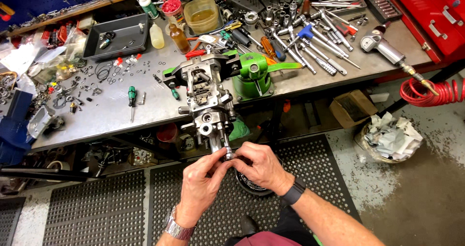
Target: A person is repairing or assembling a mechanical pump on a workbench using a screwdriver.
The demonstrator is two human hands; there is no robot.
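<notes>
Both hands at the near end of the pump (206,98), fingertips pinched together on a small metal fitting (227,153) at its lowest tip. Left hand (202,185) pinching from the left, right hand (261,167) wrapped over from the right; fitting grasped by both, touching the pump end. Can't tell whether threaded in or coming off.

Pump clamped in the green vise (252,76), overhanging the bench edge (97,130), tilted toward the floor mat (97,207). Top cover off, internals exposed, so looks like mid-job: body opened up, end fitting in hand, most of the housing intact. Judgement only, direction of work unclear.

Beyond the vise: small screwdriver (131,100) lying free left of the pump, loose washers and O-rings (104,71) scattered, grey tray (116,35) with a few small parts. Bottles (179,38) and a tub of fluid (202,14) behind. Right side: sockets and ratchets (310,38) spread out, air tool (382,45) on red hose (431,92), red toolbox (431,8) at the far corner.
</notes>
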